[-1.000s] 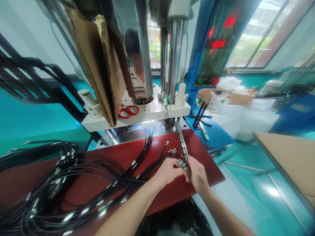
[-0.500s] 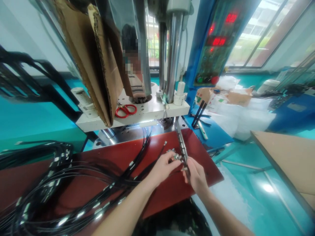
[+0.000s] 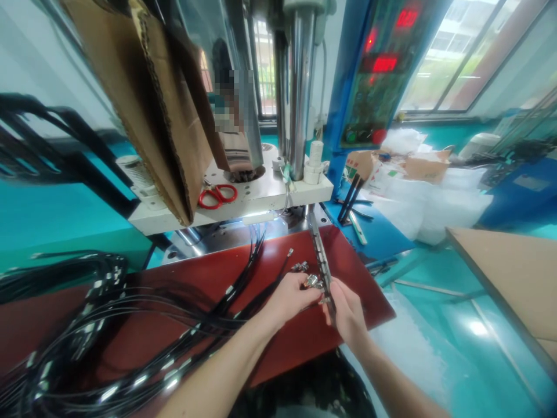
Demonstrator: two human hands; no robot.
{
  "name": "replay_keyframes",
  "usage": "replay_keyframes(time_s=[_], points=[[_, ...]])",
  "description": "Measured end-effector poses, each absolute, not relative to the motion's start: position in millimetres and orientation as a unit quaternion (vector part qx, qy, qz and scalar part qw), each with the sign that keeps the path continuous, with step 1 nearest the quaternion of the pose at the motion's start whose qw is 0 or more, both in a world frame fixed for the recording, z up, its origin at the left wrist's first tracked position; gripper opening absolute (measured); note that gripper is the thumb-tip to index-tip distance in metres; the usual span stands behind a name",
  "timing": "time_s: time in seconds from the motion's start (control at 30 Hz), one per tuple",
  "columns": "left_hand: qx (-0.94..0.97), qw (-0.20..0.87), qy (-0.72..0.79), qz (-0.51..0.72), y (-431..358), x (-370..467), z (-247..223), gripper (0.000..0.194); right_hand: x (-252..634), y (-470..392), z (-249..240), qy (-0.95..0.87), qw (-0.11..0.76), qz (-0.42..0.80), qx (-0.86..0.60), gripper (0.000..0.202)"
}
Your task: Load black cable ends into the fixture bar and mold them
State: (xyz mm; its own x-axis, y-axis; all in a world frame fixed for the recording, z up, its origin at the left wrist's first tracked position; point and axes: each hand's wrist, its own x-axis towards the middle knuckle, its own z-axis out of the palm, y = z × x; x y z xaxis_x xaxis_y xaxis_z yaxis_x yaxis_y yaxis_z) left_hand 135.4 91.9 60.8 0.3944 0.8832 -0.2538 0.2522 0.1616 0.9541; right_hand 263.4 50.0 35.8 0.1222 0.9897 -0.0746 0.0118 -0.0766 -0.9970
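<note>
On the right half of the red-brown board [image 3: 278, 357], my right hand [image 3: 347, 307] is closed around the near end of a long narrow metal bar [image 3: 320, 249] with small slots along it. Beside the bar's left side, my left hand [image 3: 291, 297] pinches a bunch of cable ends with small shiny metal connectors [image 3: 312, 281]. Some more connector ends [image 3: 300, 266] show just beyond those fingers. A single cable tip [image 3: 290, 252] lies a little farther off. Black cables [image 3: 209, 319] run left from the hands across the board, their ends partly hidden by my fingers.
A press with steel columns [image 3: 303, 93] stands behind the board. On its white plate [image 3: 278, 200] lie red-handled scissors [image 3: 217, 196], beside folded cardboard [image 3: 174, 133]. To the right, a blue shelf [image 3: 383, 238] holds a cutter knife [image 3: 358, 227]. A large cable coil [image 3: 43, 371] fills the left.
The camera view has shifted slightly. My left fingers have shifted a little on the connectors, and more shiny metal shows. My right hand keeps its hold on the bar.
</note>
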Motion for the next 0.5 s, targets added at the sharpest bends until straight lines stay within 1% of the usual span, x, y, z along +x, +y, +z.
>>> replay_keyframes(time_s=[0.27,0.5], points=[[0.549,0.617,0.486,0.286,92.6,135.0,60.4,0.019,264.4,53.3,32.5,-0.478,0.476,0.48,-0.561,0.032],[0.56,0.618,0.463,0.3,92.8,135.9,56.4,0.016,265.4,54.0,33.8,-0.455,0.486,0.504,-0.55,0.033]])
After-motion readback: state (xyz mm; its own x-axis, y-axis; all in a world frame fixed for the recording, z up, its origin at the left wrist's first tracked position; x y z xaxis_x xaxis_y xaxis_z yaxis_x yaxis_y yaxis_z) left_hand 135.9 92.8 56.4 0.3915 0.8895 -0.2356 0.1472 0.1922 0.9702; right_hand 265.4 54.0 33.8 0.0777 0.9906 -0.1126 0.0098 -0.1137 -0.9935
